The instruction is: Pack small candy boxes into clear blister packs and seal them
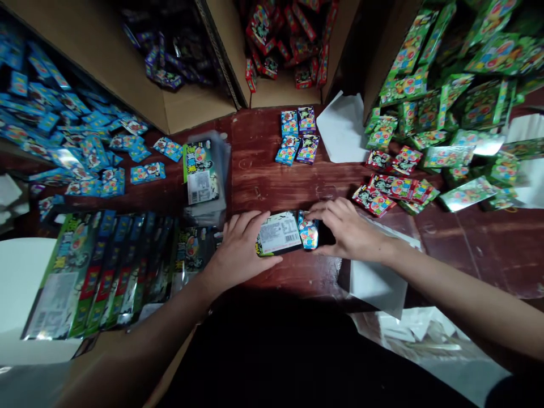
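Currently, the left hand [238,243] is grasping the left end of a labelled package [279,233], its fingers curving over the far edge and its thumb reaching along the near side. The right hand [348,229] is bending round a small blue box [308,231], fingertips pressing at its far end and the thumb lying by its near end, with a dark hollow showing between box and palm. That thumb seems to be touching the box, though the shadow there is making the contact hard to judge.

The package is lying flat on the dark red table [263,187], just in front of the person's body. It is showing a pale label with fine print and a barcode, a dark near side, and green at its near left corner. The blue box is sitting against or right beside the package's right end, its bright, rounded print facing up.

Beyond the hands, four small boxes [297,136] are lying in two pairs, blue on the left and purple on the right. Clear plastic sleeves [207,173] are resting beyond the left hand, the top one covering a green and black card. Red packs [382,190] are lying beyond the right forearm, near a large green pile [459,102], while larger packages [96,272] are leaning in a row at the left.
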Motion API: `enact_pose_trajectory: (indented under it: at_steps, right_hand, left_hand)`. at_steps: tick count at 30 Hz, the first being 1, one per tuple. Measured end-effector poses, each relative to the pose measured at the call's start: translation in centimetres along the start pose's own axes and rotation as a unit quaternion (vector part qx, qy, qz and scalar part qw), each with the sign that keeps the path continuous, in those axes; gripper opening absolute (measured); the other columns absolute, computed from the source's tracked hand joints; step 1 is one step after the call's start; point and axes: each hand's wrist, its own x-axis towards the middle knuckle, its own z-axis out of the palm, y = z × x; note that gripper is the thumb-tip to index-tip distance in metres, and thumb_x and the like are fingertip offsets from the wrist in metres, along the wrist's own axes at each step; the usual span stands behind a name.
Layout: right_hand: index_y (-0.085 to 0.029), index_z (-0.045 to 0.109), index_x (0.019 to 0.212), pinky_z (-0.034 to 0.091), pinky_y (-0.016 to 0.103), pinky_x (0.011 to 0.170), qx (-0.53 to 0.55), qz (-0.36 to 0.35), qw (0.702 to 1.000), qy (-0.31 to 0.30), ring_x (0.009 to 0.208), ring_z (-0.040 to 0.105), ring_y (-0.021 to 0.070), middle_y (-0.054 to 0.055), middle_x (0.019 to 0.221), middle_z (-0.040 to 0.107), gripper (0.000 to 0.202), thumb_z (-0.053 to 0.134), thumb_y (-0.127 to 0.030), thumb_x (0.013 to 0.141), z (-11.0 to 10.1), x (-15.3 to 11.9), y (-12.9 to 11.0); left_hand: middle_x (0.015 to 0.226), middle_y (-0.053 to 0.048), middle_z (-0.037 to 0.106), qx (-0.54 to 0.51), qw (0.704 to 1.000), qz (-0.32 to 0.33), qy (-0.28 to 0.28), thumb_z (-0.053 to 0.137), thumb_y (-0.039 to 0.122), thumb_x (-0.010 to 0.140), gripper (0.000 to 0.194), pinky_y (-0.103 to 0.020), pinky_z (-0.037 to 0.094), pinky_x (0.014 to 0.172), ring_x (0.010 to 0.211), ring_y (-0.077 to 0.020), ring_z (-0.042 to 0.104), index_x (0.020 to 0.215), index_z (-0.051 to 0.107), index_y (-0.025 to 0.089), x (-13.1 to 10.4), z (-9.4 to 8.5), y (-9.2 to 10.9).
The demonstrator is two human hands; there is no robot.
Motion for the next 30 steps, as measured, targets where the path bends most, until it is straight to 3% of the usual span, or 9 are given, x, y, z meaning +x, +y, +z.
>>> enact_pose_trajectory:
  at_steps: [4,8,10,14,17,21,26,30]
  right_hand:
    - [-0.025,0.037,0.149,0.034,0.06,0.113,0.046,-0.042,0.998,-0.025,0.129,0.052,0.0339,0.013,0.141,0.057,0.077,0.074,-0.048,0.085,0.2,-0.3,-0.4]
    - [-0.022,0.019,0.16,0.021,0.063,0.122,-0.008,-0.027,0.999,-0.031,0.143,0.039,0.0363,0.016,0.158,0.04,0.098,0.072,-0.056,0.084,-1.4,-1.3,1.5]
    - [-0.02,0.026,0.159,0.019,0.065,0.121,-0.078,-0.002,0.996,-0.037,0.142,0.037,0.0412,0.017,0.157,0.04,0.097,0.074,-0.055,0.082,-2.7,-1.8,2.7]
    - [-0.019,0.054,0.143,0.033,0.063,0.109,-0.187,0.052,0.979,-0.061,0.123,0.051,0.0423,0.017,0.128,0.065,0.064,0.068,-0.044,0.086,-3.5,-1.2,3.1]
    - [-0.016,0.049,0.145,0.041,0.058,0.099,-0.204,0.125,0.97,-0.038,0.114,0.056,0.0412,0.02,0.123,0.066,0.07,0.064,-0.052,0.088,-2.2,0.3,1.6]
    - [-0.012,0.035,0.154,0.045,0.054,0.096,-0.162,0.171,0.971,-0.032,0.116,0.059,0.0406,0.023,0.127,0.062,0.079,0.057,-0.057,0.093,-0.6,1.4,0.3]
    - [-0.017,0.029,0.159,0.05,0.051,0.099,-0.028,0.126,0.989,-0.076,0.125,0.058,0.0381,0.021,0.145,0.052,0.082,0.055,-0.06,0.093,-1.5,0.5,1.0]
    - [-0.016,0.02,0.161,0.05,0.047,0.102,0.022,0.101,0.986,-0.132,0.125,0.059,0.0344,0.019,0.141,0.056,0.088,0.064,-0.041,0.088,-2.6,0.5,1.5]
  left_hand:
    - [0.141,-0.011,0.051,0.003,0.998,0.046,-0.037,0.085,0.044,0.068,0.091,-0.047,0.038,0.109,0.126,-0.0323,0.046,0.146,0.042,0.022,0.7,0.8,0.0]
    - [0.14,-0.011,0.052,0.021,0.997,0.05,-0.048,0.084,0.048,0.069,0.092,-0.048,0.039,0.105,0.123,-0.0337,0.047,0.147,0.042,0.022,1.2,1.4,-0.6]
    - [0.14,-0.011,0.052,0.031,0.997,0.047,-0.051,0.083,0.048,0.07,0.091,-0.049,0.039,0.103,0.123,-0.0345,0.047,0.147,0.042,0.023,1.3,1.6,-0.8]
    - [0.141,-0.011,0.052,0.04,0.998,0.036,-0.039,0.081,0.048,0.072,0.088,-0.048,0.039,0.103,0.123,-0.034,0.047,0.147,0.041,0.023,1.7,1.9,-0.2]
    - [0.142,-0.011,0.051,0.041,0.999,-0.006,-0.005,0.079,0.051,0.074,0.087,-0.049,0.038,0.103,0.123,-0.0345,0.047,0.147,0.041,0.025,2.0,2.5,1.0]
    - [0.14,-0.01,0.052,0.035,0.998,-0.046,0.024,0.079,0.053,0.074,0.087,-0.049,0.039,0.102,0.121,-0.0344,0.048,0.147,0.041,0.025,2.3,3.2,2.0]
    - [0.141,-0.01,0.051,0.019,0.999,-0.035,0.026,0.078,0.053,0.075,0.086,-0.049,0.039,0.103,0.122,-0.0341,0.047,0.148,0.04,0.028,2.4,3.2,1.4]
    - [0.141,-0.01,0.05,0.008,1.0,-0.011,0.018,0.08,0.051,0.074,0.087,-0.05,0.038,0.105,0.124,-0.0339,0.046,0.148,0.04,0.028,2.5,2.8,0.5]
